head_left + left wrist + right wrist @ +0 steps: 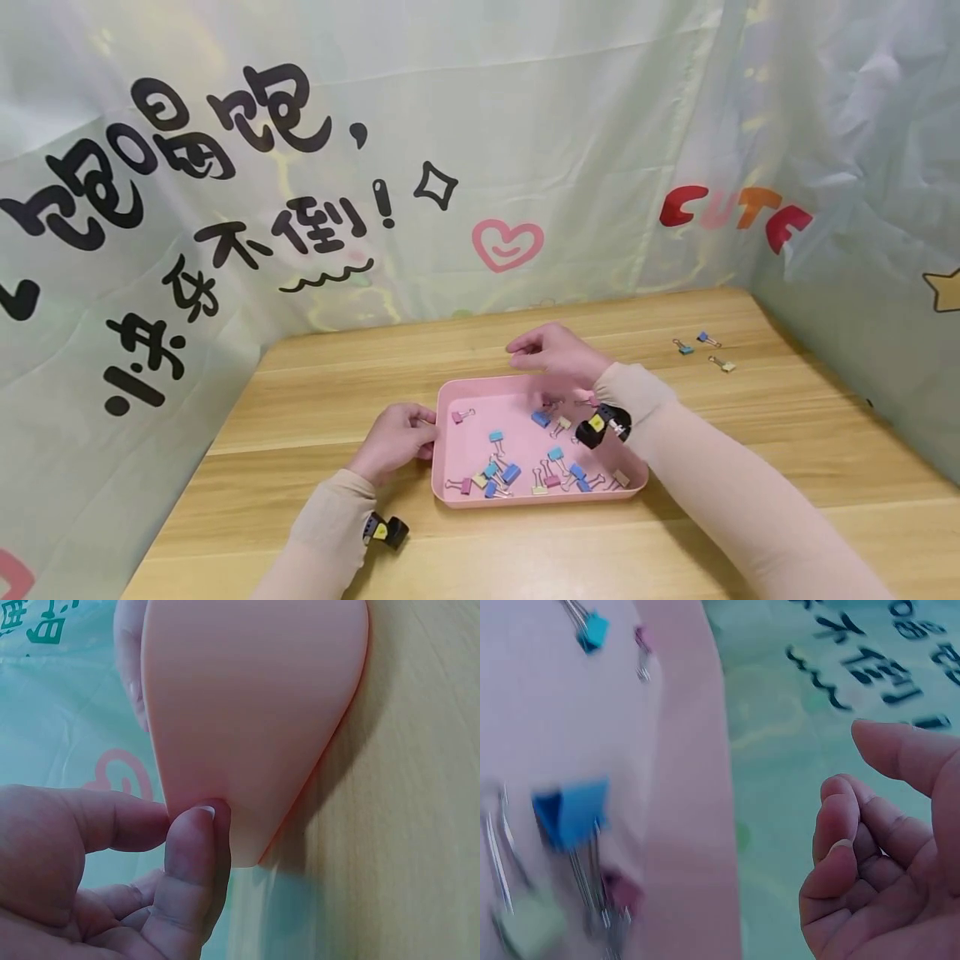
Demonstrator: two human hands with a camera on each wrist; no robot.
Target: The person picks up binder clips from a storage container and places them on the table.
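Note:
A shallow pink tray (pixel 517 502) on the wooden table holds several small binder clips in blue, teal, pink and pale yellow. At its left side, my left hand (pixel 395 437) pinches the rim; in the left wrist view the thumb (pixel 191 851) lies on the outer wall. My right hand (pixel 558 354) hovers over the tray's back edge, its fingers loosely bent around nothing. In the right wrist view its thumb (pixel 900 746) stands apart from the fingers. Below it lie a blue binder clip (pixel 574 814) and a pale one (pixel 532 926), somewhat blurred.
Three binder clips lie on the table at the back right: a teal clip (pixel 685 348), a blue clip (pixel 703 337) and a pale yellow clip (pixel 724 365). Printed cloth (pixel 420 275) hangs behind the wooden table (pixel 360 367) and along its sides.

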